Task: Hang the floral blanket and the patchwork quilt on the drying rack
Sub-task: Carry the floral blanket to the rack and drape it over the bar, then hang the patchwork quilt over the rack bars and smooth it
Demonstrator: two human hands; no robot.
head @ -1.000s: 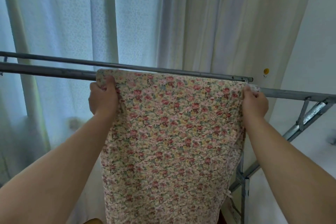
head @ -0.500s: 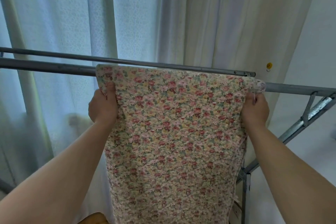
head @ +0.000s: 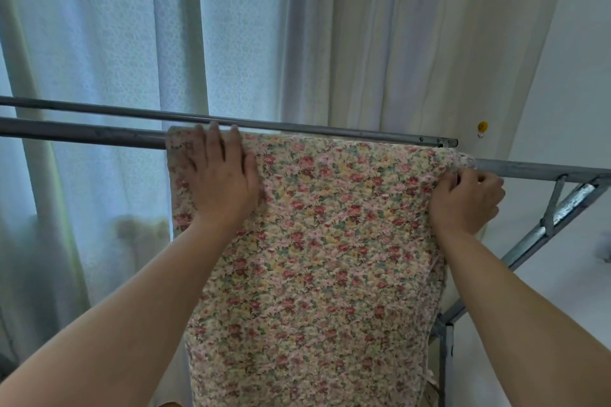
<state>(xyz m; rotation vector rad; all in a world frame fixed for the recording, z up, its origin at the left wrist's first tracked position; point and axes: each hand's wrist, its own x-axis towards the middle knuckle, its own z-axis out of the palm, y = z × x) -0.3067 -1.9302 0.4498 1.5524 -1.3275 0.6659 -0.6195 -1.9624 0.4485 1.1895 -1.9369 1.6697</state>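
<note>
Nearest, at 7 and 5 o'clock, two bare forearms reaching up toward the rail. At 9 o'clock of centre, the left hand (head: 221,182), laid flat on the top fold of the floral blanket (head: 330,258): grip apart, fingers straight, pressing only, fingertips up at the rail. At 3 o'clock, the right hand (head: 463,201): grip clamped on the blanket's upper right corner, fingers curled round the edge just under the rail.

Between the two hands and down to 6 o'clock, the blanket itself, draped over the near bar (head: 82,134) of the drying rack, front part hanging below the frame. Back part hidden, so no telling how even the drop.

Just beyond the fold, toward 12 o'clock, the far bar (head: 99,108), bare. At 3 to 4 o'clock, the slanted leg brace (head: 562,211). Farthest off, sheer curtain (head: 99,26) at 10 o'clock, cream curtain (head: 413,43) at 1 o'clock, small yellow hook (head: 483,126) on the wall at 2 o'clock.

By the look of it, first half nearly done: blanket on the rail, only smoothing and letting go left. Patchwork quilt nowhere in view, so fetching and hanging it all to come, with bare rail free at 9 o'clock.
</note>
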